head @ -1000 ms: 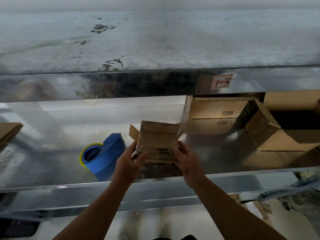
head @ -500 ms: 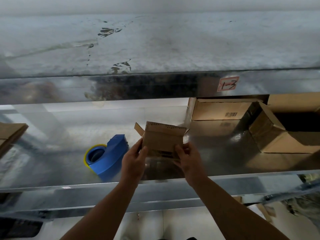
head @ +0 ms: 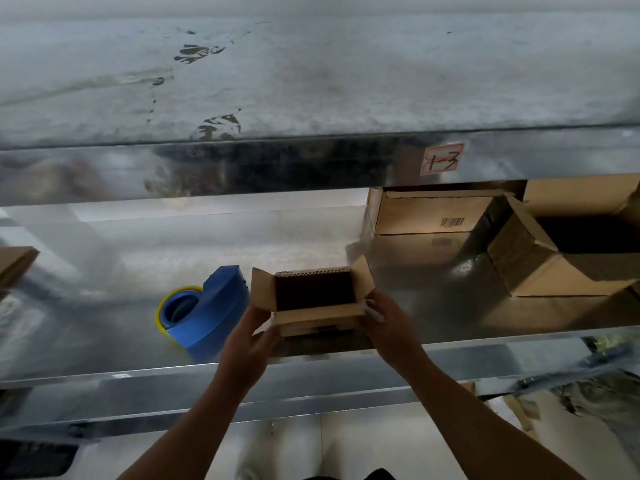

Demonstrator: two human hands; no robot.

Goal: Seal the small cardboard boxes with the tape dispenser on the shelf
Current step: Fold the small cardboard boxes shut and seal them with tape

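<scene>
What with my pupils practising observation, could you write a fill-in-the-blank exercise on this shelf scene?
The left hand and right hand hold a small cardboard box whose top is ____. The tape dispenser resting on the shelf is coloured ____. It lies on the box's ____ side.
Missing words: open; blue; left.

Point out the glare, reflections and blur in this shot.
Head view: dim light overall; the shiny metal shelf throws pale glare at left and mirrors the barcoded box; the small box is black shadow inside; left hand and right hand holding it look slightly soft.
</scene>
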